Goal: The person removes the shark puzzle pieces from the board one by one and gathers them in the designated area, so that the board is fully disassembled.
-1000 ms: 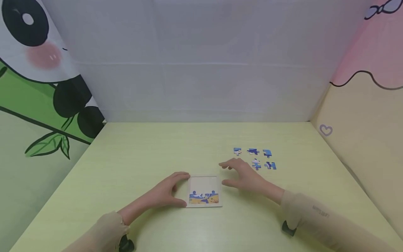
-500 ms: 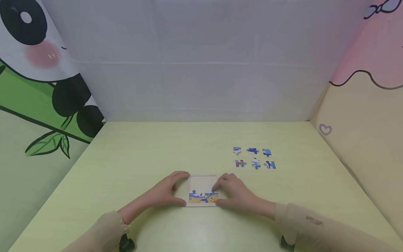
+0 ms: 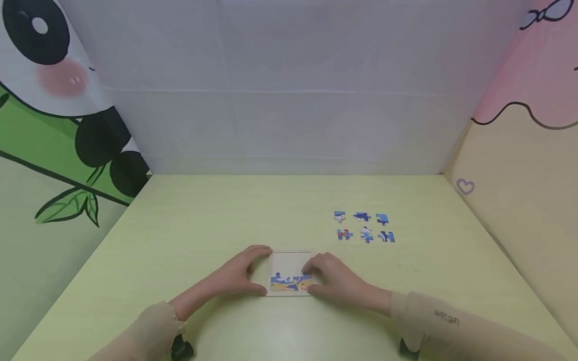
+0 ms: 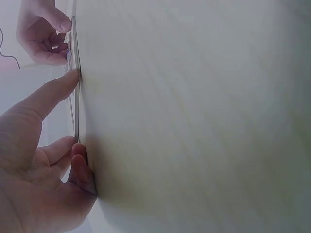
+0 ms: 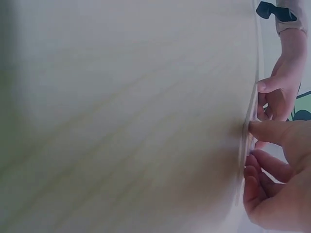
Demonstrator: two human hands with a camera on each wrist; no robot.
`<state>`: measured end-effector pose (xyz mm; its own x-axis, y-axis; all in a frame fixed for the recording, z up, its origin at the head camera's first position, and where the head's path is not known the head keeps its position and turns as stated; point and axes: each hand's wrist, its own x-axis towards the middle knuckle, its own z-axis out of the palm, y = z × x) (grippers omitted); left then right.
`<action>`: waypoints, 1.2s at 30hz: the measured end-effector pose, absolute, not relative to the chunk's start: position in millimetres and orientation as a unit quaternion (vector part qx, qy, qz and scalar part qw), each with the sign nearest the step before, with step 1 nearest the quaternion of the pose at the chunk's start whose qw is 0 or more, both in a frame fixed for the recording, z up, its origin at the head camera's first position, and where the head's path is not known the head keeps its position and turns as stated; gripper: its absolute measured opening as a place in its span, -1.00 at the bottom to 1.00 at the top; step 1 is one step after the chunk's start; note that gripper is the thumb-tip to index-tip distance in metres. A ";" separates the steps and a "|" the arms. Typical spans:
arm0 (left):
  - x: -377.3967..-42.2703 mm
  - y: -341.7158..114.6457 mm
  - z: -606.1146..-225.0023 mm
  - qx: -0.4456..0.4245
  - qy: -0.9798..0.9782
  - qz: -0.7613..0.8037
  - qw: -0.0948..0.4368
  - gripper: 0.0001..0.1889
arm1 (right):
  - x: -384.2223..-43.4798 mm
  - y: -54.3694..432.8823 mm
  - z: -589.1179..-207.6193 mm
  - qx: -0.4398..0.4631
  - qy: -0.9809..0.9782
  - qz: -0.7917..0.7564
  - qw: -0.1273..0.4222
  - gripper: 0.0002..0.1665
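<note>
A small white puzzle tray point(image 3: 291, 261) lies flat on the table in the head view. Along its near side, a strip of joined puzzle pieces point(image 3: 283, 283) shows blue above yellow. My left hand point(image 3: 235, 275) grips the tray's left side, thumb at the near corner and fingers at the far one. My right hand point(image 3: 336, 281) pinches the puzzle piece point(image 3: 304, 284) at the strip's right end between thumb and curled fingers, partly hiding it. From the left wrist, the tray's thin edge point(image 4: 77, 97) shows against the left thumb. Both hands point(image 5: 282, 160) appear in the right wrist view.
Beyond the right hand, several loose blue puzzle pieces point(image 3: 367, 234) lie in two rows, one with red point(image 3: 344, 234). A pale wall point(image 3: 289, 125) closes off the table's point(image 3: 217, 210) far edge, with printed panels at both sides.
My right hand has come left and nearer from beside the loose pieces onto the tray's right side, uncovering the red-marked piece. The left hand and tray have stayed put.
</note>
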<state>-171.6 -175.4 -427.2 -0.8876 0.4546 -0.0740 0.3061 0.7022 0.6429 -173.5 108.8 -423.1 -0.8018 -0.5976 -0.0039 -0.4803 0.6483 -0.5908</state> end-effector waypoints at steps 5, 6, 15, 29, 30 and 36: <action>-171.8 -175.8 -426.3 0.211 0.915 0.324 0.112 -0.05 | -173.7 105.8 -417.6 -0.295 0.899 -0.302 0.113 -0.60; -171.8 -175.8 -426.1 0.212 0.916 0.322 0.112 -0.05 | -173.4 105.5 -416.8 -0.294 0.899 -0.305 0.116 -0.59; -171.4 -174.9 -425.4 0.208 0.921 0.309 0.112 -0.05 | -170.3 104.6 -413.8 -0.302 0.899 -0.304 0.097 -0.63; -170.1 -175.6 -426.6 0.212 0.920 0.309 0.110 -0.05 | -172.3 105.0 -413.7 -0.327 0.887 -0.297 0.131 -0.66; -170.1 -175.7 -426.6 0.213 0.920 0.310 0.109 -0.05 | -172.9 104.9 -414.0 -0.329 0.888 -0.292 0.133 -0.65; -170.6 -176.1 -426.6 0.217 0.919 0.311 0.105 -0.04 | -175.5 104.0 -416.0 -0.334 0.894 -0.266 0.138 -0.62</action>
